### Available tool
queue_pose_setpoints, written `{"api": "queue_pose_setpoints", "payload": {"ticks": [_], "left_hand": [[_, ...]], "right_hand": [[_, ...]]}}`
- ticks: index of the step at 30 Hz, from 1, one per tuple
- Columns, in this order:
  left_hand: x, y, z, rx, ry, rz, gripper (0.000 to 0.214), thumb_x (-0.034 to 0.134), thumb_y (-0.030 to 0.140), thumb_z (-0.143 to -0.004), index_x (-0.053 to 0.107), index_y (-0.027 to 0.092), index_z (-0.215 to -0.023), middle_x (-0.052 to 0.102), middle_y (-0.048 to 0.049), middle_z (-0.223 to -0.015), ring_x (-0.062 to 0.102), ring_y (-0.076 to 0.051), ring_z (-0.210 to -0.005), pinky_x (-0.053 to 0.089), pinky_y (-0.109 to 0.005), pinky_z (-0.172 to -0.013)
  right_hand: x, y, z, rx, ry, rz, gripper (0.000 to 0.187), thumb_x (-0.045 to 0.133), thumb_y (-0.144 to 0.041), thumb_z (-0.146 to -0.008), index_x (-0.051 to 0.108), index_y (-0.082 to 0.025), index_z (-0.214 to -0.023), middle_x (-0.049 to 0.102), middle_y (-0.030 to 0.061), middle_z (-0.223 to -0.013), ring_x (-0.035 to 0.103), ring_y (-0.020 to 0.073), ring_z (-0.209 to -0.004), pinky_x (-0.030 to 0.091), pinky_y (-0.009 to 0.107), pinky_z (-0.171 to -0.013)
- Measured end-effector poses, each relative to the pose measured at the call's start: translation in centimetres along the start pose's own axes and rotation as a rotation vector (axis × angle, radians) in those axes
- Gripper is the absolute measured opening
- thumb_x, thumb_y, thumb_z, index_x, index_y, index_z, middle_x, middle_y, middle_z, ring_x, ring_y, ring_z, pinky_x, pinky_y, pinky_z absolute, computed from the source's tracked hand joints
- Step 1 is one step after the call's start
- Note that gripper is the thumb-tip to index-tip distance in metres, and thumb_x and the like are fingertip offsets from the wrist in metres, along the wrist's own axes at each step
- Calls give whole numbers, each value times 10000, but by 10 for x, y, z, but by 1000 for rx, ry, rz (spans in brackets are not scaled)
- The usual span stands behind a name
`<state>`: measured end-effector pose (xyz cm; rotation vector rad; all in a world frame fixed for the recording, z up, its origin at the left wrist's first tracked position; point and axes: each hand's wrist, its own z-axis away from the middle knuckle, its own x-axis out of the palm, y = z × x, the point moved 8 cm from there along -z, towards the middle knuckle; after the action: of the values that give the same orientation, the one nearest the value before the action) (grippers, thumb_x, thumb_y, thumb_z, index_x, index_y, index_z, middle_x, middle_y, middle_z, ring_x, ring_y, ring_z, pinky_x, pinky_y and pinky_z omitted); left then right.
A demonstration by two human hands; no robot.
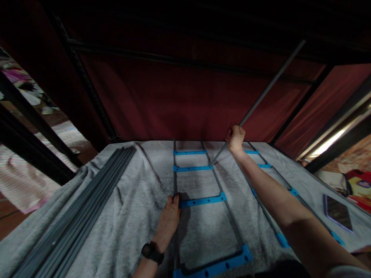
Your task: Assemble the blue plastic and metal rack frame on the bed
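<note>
My right hand (235,136) is closed around a long thin grey tube (271,85), which slants up to the right. The tube's lower end meets the right end of a blue crossbar (193,168) on a ladder-like frame. My left hand (170,216), with a black watch on the wrist, grips the frame's left grey tube at the left end of another blue crossbar (203,201). The frame lies flat on a grey blanket (145,239). At its near end is a wider blue crossbar (216,266) with holes.
A bundle of grey tubes (78,216) lies at the left. A second blue-and-grey frame (285,177) is partly behind my right arm. A phone (338,212) rests at the right. Dark posts and a red cloth (174,104) stand behind.
</note>
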<state>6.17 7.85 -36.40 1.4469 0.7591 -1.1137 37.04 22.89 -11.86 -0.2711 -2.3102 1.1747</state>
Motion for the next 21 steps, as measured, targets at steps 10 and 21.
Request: {"api": "queue_pose_setpoints", "payload": {"ticks": [10, 21], "left_hand": [[2, 0, 0, -1, -8, -11, 475, 345, 81, -920, 425, 126, -1385, 511, -186, -1313, 660, -178, -961, 492, -270, -861], [14, -4, -2, -13, 23, -205, 524, 302, 10, -910, 422, 138, -1403, 526, -156, -1297, 634, -159, -1024, 498, -245, -867]], "right_hand": [[16, 9, -6, 64, -100, -38, 309, 534, -333, -774, 374, -238, -527, 289, -98, -382, 206, 53, -303, 143, 205, -315], [65, 23, -1, 152, -455, -140, 427, 658, -389, -713, 325, -232, -497, 276, -93, -380, 198, 45, -304, 150, 198, -298]]}}
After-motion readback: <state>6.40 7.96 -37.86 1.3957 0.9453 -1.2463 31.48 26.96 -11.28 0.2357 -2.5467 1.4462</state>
